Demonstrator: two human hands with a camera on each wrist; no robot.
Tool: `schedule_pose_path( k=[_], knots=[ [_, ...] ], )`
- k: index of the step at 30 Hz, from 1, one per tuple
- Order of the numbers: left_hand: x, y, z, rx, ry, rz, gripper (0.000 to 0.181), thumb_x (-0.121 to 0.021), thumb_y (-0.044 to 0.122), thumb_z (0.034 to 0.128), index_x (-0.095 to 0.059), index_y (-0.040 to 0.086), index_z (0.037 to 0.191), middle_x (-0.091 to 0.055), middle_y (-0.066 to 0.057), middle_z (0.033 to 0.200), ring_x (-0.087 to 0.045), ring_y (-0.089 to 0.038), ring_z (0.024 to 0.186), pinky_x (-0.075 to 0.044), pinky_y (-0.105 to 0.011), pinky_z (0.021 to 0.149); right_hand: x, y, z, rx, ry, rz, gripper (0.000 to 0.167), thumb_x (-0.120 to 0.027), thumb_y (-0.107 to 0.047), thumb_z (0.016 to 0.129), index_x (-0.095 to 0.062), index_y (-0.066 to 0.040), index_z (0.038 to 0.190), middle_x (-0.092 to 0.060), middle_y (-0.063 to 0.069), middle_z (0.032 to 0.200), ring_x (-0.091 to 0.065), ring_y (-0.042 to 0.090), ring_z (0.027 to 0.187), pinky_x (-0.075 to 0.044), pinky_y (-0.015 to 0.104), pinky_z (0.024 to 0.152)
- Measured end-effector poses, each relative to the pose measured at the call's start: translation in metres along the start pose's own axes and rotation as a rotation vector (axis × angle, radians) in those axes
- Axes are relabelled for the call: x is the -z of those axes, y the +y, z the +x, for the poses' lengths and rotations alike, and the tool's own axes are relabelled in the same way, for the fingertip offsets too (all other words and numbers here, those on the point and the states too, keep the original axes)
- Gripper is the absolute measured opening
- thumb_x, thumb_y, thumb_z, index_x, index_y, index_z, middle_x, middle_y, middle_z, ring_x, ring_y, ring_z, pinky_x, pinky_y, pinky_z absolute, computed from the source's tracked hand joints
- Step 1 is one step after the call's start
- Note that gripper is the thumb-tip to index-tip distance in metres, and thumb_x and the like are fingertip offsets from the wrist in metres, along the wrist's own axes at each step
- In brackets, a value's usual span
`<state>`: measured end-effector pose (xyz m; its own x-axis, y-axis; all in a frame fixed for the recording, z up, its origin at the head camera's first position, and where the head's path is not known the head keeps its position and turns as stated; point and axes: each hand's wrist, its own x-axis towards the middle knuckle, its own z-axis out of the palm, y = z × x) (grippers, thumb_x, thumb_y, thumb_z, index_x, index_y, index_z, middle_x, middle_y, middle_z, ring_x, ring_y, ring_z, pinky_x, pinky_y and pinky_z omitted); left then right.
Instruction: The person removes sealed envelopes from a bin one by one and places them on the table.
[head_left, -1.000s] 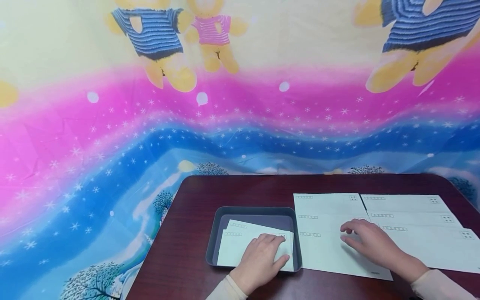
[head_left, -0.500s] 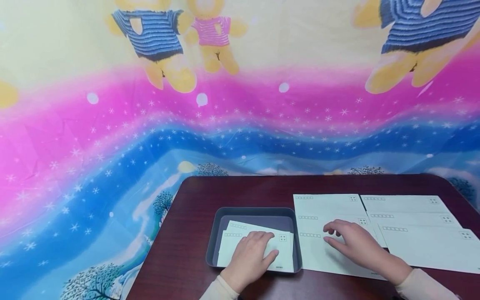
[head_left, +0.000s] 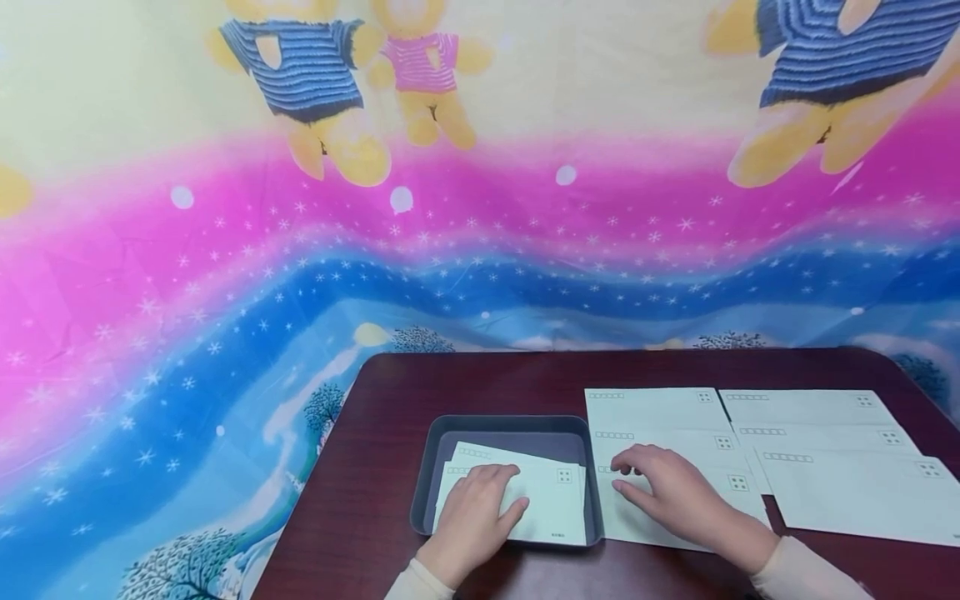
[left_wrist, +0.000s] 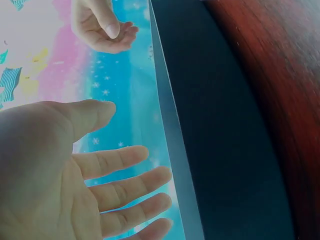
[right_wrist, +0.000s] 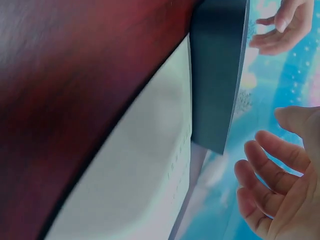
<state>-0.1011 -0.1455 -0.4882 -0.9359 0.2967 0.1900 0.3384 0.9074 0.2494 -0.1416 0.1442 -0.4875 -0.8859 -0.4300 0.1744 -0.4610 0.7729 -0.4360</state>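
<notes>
My left hand (head_left: 474,518) hovers over a grey rectangular tray (head_left: 420,492), its fingers spread and relaxed. Inside the tray lie white envelopes (head_left: 546,504) printed with postcode boxes and a stamp square, the upper one turned slightly from the one beneath. In the left wrist view that palm (left_wrist: 40,170) holds nothing and sits above the tray's dark outer wall (left_wrist: 220,130). Over a column of overlapping envelopes (head_left: 652,408) just right of the tray is my right hand (head_left: 678,496), fingers loosely bent. Nothing is between its fingers (right_wrist: 272,170) in the right wrist view.
A second column of overlapping envelopes (head_left: 862,496) lies at the right of the dark red-brown table (head_left: 480,379). Behind the table hangs a printed cloth (head_left: 465,283) with bears and snowflakes.
Both hands have shifted left, the right one farther, moving toward the tray across the nearer envelope column. More of the tray's top envelope shows now. The envelopes and tray stay put.
</notes>
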Motion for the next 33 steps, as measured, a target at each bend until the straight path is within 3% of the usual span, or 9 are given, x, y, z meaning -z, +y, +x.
schedule_pose_path(
  k=[4, 13, 19, 28, 33],
  knots=[
    [-0.001, -0.006, -0.004, 0.005, 0.015, 0.013, 0.036, -0.069, 0.035, 0.0934, -0.069, 0.014, 0.123, -0.073, -0.003, 0.120, -0.066, -0.022, 0.114, -0.055, -0.043, 0.091, -0.009, -0.008, 0.001, 0.015, 0.007, -0.009, 0.018, -0.078, -0.023, 0.087, -0.075, -0.020, 0.105, -0.072, -0.013, 0.097, -0.066, 0.008, 0.090, -0.055, 0.032, 0.078],
    [-0.003, -0.018, -0.012, -0.006, 0.049, 0.037, 0.036, -0.071, 0.034, 0.0918, -0.069, 0.013, 0.120, -0.073, -0.003, 0.117, -0.067, -0.022, 0.111, -0.055, -0.043, 0.090, -0.028, -0.028, 0.006, 0.173, 0.067, -0.024, 0.012, -0.078, -0.022, 0.087, -0.075, -0.019, 0.097, -0.070, -0.011, 0.092, -0.064, 0.009, 0.088, -0.053, 0.035, 0.076],
    [-0.003, -0.028, -0.014, 0.019, 0.053, 0.043, 0.036, -0.071, 0.034, 0.0918, -0.069, 0.012, 0.120, -0.074, -0.005, 0.117, -0.067, -0.024, 0.111, -0.056, -0.044, 0.089, -0.042, -0.039, 0.013, 0.241, 0.089, -0.066, 0.015, -0.080, -0.023, 0.085, -0.074, -0.017, 0.098, -0.071, -0.009, 0.096, -0.065, 0.012, 0.091, -0.051, 0.037, 0.080],
    [-0.001, -0.038, -0.013, 0.056, 0.044, 0.050, 0.037, -0.073, 0.033, 0.0907, -0.070, 0.010, 0.119, -0.074, -0.008, 0.115, -0.069, -0.026, 0.109, -0.057, -0.047, 0.084, -0.056, -0.051, 0.026, 0.278, 0.047, -0.085, 0.030, -0.082, -0.025, 0.083, -0.072, -0.013, 0.109, -0.070, 0.000, 0.109, -0.065, 0.020, 0.105, -0.052, 0.043, 0.093],
    [-0.001, -0.045, -0.009, 0.071, 0.054, 0.061, 0.037, -0.074, 0.033, 0.0895, -0.070, 0.009, 0.118, -0.075, -0.009, 0.113, -0.069, -0.028, 0.105, -0.057, -0.047, 0.081, -0.061, -0.055, 0.032, 0.262, -0.033, -0.104, 0.044, -0.084, -0.029, 0.081, -0.069, -0.011, 0.118, -0.069, 0.007, 0.116, -0.063, 0.025, 0.113, -0.050, 0.045, 0.099]
  ],
)
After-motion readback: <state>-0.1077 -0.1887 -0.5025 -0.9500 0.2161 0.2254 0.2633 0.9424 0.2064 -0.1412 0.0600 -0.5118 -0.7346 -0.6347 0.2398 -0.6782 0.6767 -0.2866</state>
